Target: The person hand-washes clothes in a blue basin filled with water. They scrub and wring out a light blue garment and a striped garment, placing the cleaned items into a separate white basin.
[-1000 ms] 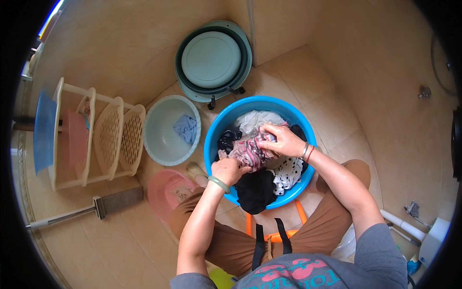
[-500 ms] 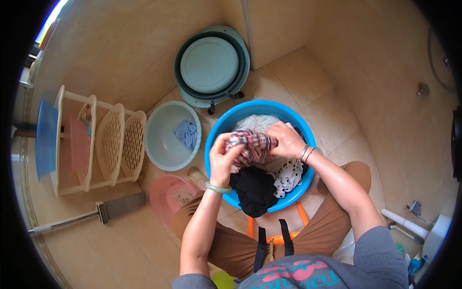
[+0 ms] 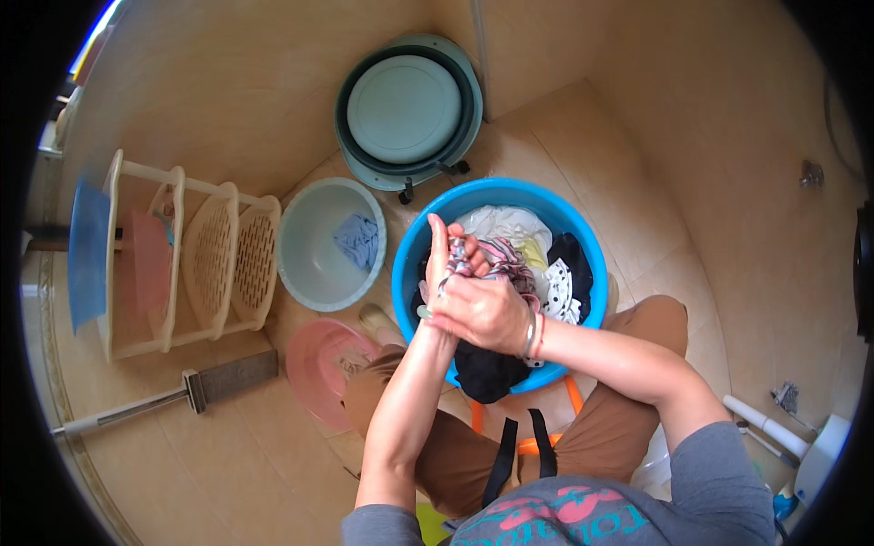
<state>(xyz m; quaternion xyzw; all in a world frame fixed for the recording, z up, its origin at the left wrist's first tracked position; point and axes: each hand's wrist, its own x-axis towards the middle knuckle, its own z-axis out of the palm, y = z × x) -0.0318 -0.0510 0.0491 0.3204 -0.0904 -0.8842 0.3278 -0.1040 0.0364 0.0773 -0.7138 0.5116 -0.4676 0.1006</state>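
Note:
A checked cloth (image 3: 506, 259) in red, white and dark tones is bunched between my hands above a blue basin (image 3: 594, 264). My left hand (image 3: 441, 262) grips one end, its thumb stretched upward and its fingers curled round the cloth. Pressed close against it, my right hand (image 3: 485, 314) is closed on the same cloth near the left wrist. In the basin lie a white garment (image 3: 510, 224), a white cloth with black dots (image 3: 562, 293) and a black garment (image 3: 487, 371) that hangs over the near rim. The right hand hides part of the cloth.
Left of the blue basin stands a pale green basin (image 3: 305, 273) with a light blue cloth (image 3: 357, 241) in it. A pink basin (image 3: 305, 364) is nearer my leg. A folded tub (image 3: 405, 109) leans at the wall. A cream rack (image 3: 209, 255) and a flat mop (image 3: 232, 380) are farther left.
Both hands have come together, the right one moving left and nearer to me. The checked cloth, spread between them before, is now squeezed and twisted in a tighter bunch.

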